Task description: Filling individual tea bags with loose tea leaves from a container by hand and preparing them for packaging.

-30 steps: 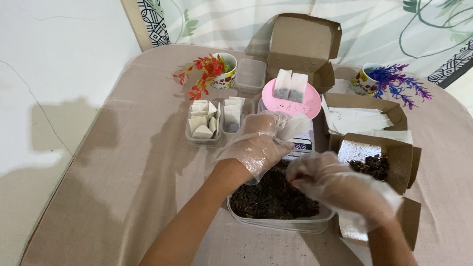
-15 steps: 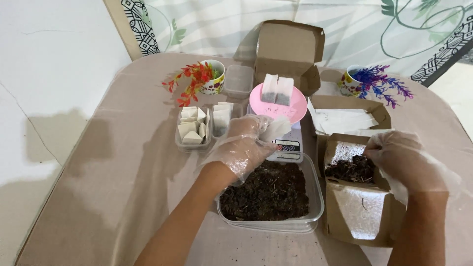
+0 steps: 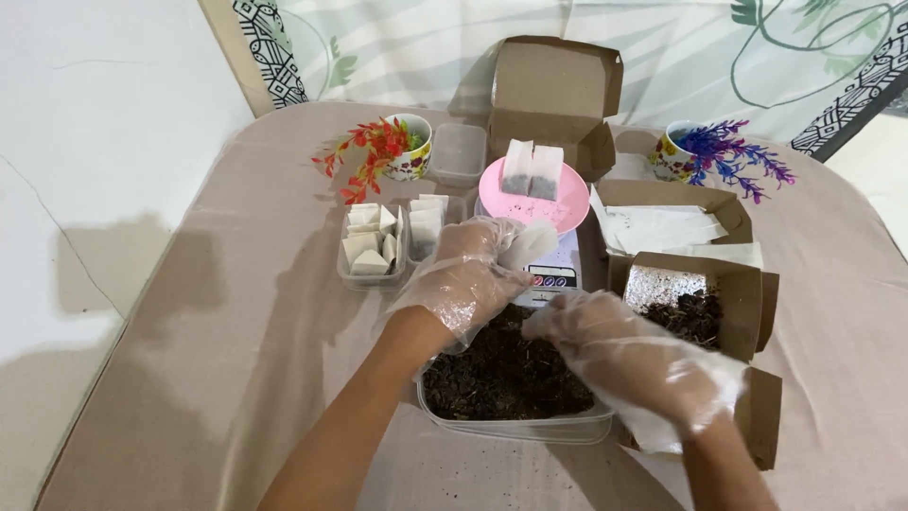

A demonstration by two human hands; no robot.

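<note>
Beige tablecloth (image 3: pixel 236 312) setup; my right hand (image 3: pixel 634 364) just swung back from the brown cardboard box of dried leaves (image 3: pixel 705 308) over the clear plastic tub of leaves (image 3: pixel 515 428), fingers pinched, contents unclear; left hand (image 3: pixel 463 274) still gripping the white paper tea bag (image 3: pixel 528 244).

Mid-frame, the gloved left hand (image 3: pixel 463 276) pinches an empty white tea bag (image 3: pixel 528 244) while the gloved right hand (image 3: pixel 632 360) digs into the clear tub of loose tea (image 3: pixel 501 378); pink dish (image 3: pixel 549 203) above them.

A clear plastic tub of dark loose tea (image 3: pixel 501 378) sits near the tabletop's (image 3: pixel 236 360) front edge, a white digital scale (image 3: pixel 553 274) behind it bearing a pink plate (image 3: pixel 549 203); an open brown cardboard box (image 3: pixel 553 95) stands near the far edge.
</note>
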